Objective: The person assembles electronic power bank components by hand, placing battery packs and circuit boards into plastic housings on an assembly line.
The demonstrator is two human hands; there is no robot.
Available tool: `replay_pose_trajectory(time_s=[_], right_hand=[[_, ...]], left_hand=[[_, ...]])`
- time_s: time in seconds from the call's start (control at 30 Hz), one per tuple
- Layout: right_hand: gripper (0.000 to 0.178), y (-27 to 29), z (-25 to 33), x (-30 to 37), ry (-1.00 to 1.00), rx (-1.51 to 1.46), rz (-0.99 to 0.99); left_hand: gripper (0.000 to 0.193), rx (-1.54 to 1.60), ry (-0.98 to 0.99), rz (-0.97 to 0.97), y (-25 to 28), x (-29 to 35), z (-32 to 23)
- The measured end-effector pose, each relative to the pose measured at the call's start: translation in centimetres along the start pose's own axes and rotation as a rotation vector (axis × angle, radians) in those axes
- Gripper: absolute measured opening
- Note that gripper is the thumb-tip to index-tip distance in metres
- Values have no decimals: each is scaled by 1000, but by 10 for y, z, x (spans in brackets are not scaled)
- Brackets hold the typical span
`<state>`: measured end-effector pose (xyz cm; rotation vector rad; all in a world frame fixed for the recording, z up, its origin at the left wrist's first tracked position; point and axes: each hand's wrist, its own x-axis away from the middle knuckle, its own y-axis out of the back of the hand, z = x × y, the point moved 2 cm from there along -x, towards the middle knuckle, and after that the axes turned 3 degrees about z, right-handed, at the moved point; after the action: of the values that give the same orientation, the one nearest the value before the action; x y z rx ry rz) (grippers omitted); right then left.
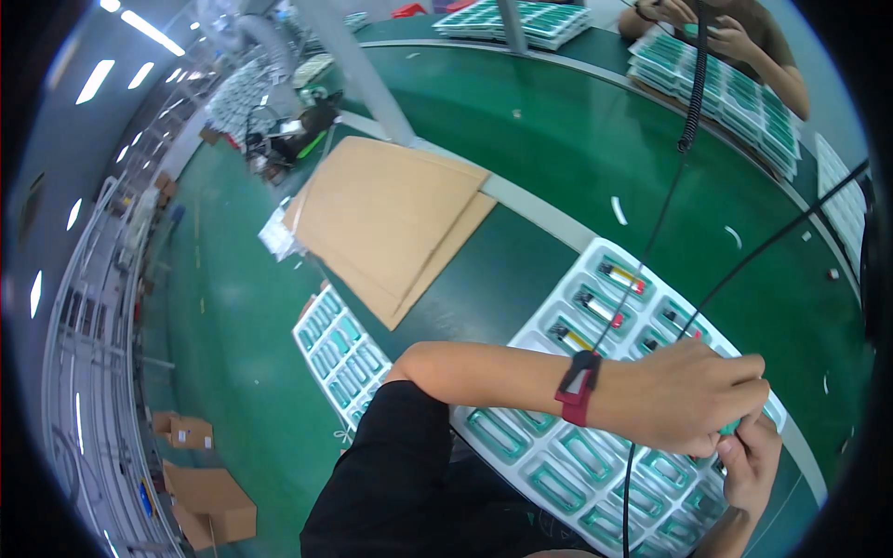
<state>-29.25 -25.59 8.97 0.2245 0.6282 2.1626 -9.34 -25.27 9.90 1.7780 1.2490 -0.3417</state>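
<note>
My left hand (pixel 684 395), with a dark red strap on its wrist, reaches across a white tray (pixel 530 330). Its fingers are closed and meet those of my right hand (pixel 755 465) at the tray's right side. Between them a small teal-edged part (pixel 730 428) shows; the fingers hide most of it. Rows of pockets fill the tray. Several hold small cells with black and red ends and yellow stripes, such as one red-ended cell (pixel 595 305). Nearer pockets hold teal oblong frames (pixel 498 432). My left forearm covers the tray's middle.
Flat brown cardboard sheets (pixel 391 214) lie left of the tray. A second tray (pixel 339 358) sits beside my leg. Black cables (pixel 781 246) hang across the work area. Beyond a white rail, another person's hands (pixel 730 39) work over stacked trays (pixel 712 88). Cardboard boxes (pixel 209 502) stand at lower left.
</note>
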Motion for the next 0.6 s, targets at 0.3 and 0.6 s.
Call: replay_pose_trajectory(time_s=[0.3, 0.6], right_hand=[[36, 26, -17, -30, -141, -851, -282], [39, 30, -4, -13, -15, -858, -220]], left_hand=[[60, 1314, 586, -165, 28, -16, 56], [46, 1332, 398, -74, 9, -13, 65]])
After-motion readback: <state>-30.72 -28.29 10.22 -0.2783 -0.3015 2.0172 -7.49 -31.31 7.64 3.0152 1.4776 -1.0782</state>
